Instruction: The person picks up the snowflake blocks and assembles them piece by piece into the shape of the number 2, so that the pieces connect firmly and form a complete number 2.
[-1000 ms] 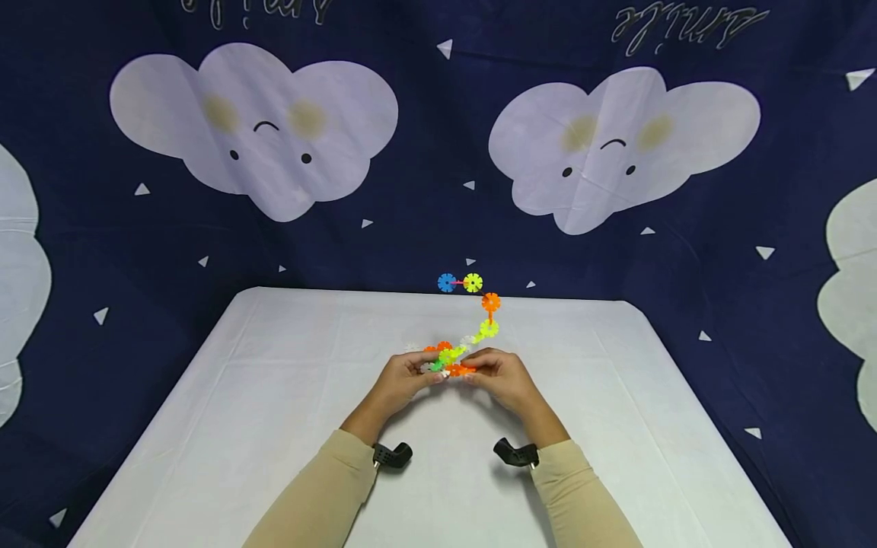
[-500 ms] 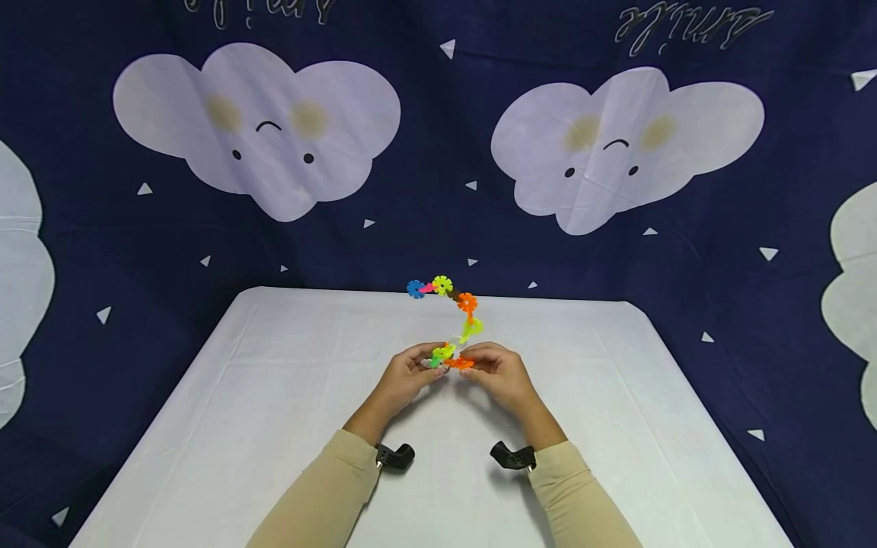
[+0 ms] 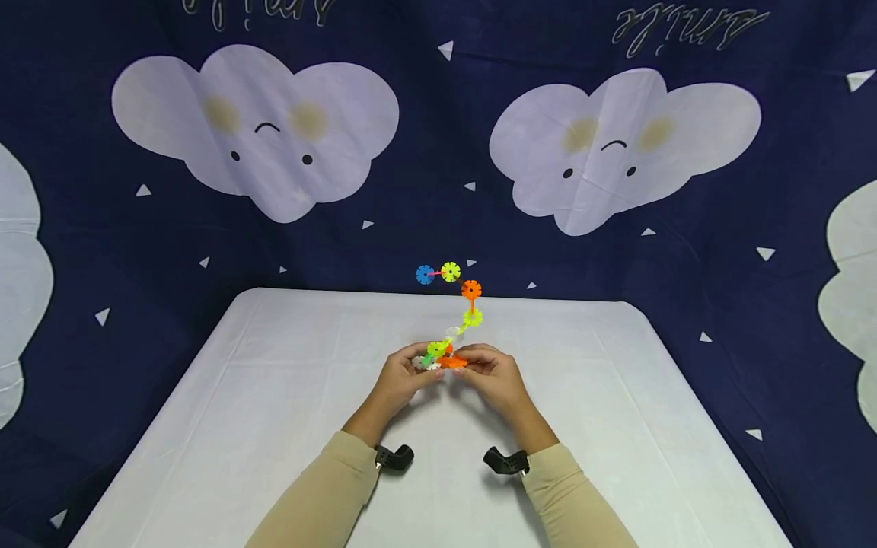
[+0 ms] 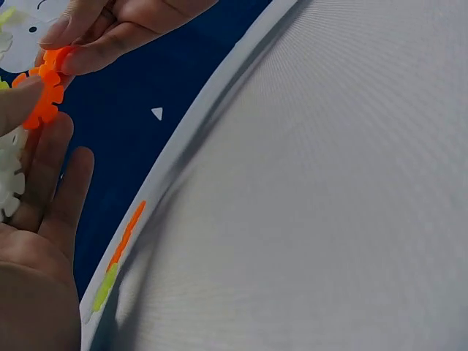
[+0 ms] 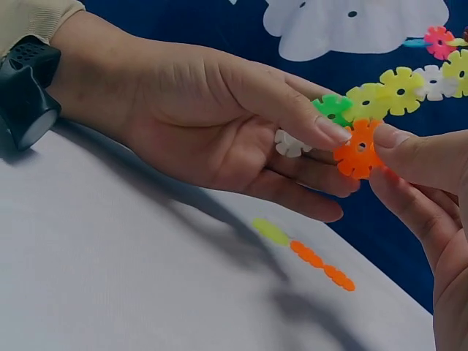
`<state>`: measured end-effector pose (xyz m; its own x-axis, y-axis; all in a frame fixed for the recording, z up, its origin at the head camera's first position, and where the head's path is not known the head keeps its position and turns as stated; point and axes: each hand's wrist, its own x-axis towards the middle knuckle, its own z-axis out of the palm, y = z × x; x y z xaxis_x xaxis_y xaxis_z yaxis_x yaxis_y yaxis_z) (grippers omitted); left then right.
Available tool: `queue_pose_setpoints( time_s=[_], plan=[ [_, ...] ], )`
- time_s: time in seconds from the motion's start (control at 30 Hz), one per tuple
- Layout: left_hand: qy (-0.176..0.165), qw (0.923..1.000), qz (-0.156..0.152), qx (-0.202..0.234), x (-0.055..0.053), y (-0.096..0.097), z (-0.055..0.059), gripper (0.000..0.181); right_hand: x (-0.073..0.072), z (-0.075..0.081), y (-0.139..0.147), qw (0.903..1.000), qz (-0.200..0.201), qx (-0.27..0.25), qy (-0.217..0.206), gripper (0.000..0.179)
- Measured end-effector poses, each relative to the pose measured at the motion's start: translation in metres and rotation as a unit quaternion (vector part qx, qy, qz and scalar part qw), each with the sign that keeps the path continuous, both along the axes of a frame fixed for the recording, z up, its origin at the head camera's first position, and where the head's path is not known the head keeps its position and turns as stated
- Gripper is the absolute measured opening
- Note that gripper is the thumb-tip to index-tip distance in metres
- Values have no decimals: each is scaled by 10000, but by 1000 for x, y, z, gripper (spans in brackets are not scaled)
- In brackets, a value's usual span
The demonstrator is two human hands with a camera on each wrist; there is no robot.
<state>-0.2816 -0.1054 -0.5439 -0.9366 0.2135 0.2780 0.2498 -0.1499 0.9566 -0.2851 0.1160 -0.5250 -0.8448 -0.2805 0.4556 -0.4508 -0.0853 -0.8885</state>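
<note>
A curved chain of slotted plastic snowflake discs rises above the hands in the head view, with a blue disc at its far end. Yellow, orange and white discs follow down the chain. Thumb and fingers of my left hand pinch an orange disc from one side, and a green disc and a white disc sit close by that hand. From the other side my right hand pinches orange pieces between thumb and fingertips. The two hands nearly meet, partly hiding the joint between them.
A row of yellow and orange discs shows low by the far table edge in both wrist views. The table has a white cover. Behind it hangs a dark blue cloth printed with clouds. Each wrist carries a black camera.
The chain's upper end swung left, then slightly back right and up. My right hand has shifted a little left, bringing the orange pieces closer to my left hand. Both hands keep their grip.
</note>
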Motion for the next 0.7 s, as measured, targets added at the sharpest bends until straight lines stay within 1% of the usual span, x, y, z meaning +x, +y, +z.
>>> queue_pose_setpoints(
  time_s=[0.13, 0.27, 0.37, 0.47, 0.53, 0.63, 0.7],
  plan=[
    [-44, 10000, 2, 82, 1, 0, 2, 50, 2, 1, -3, 9998, 79, -153, -74, 27],
    [-83, 9998, -21, 191, 1, 0, 1, 50, 3, 2, -5, 9993, 108, -295, -184, 29],
    [-116, 9996, 41, 237, 0, -1, 0, 49, 4, 3, -6, 9988, 178, -378, -248, 32],
    [-144, 9993, 230, 273, -1, -2, 0, 49, 5, 4, -7, 9981, 263, -468, -306, 37],
    [-168, 9984, 378, 385, -2, -3, -1, 49, 5, 4, -7, 9979, 234, -486, -361, 42],
    [-179, 9959, 683, 565, -4, -4, 0, 48, 5, 3, -7, 9982, 11, -355, -481, 45],
    [-202, 9935, 907, 654, -5, -6, -1, 48, 5, 2, -6, 9980, -195, -171, -577, 45]
  ],
)
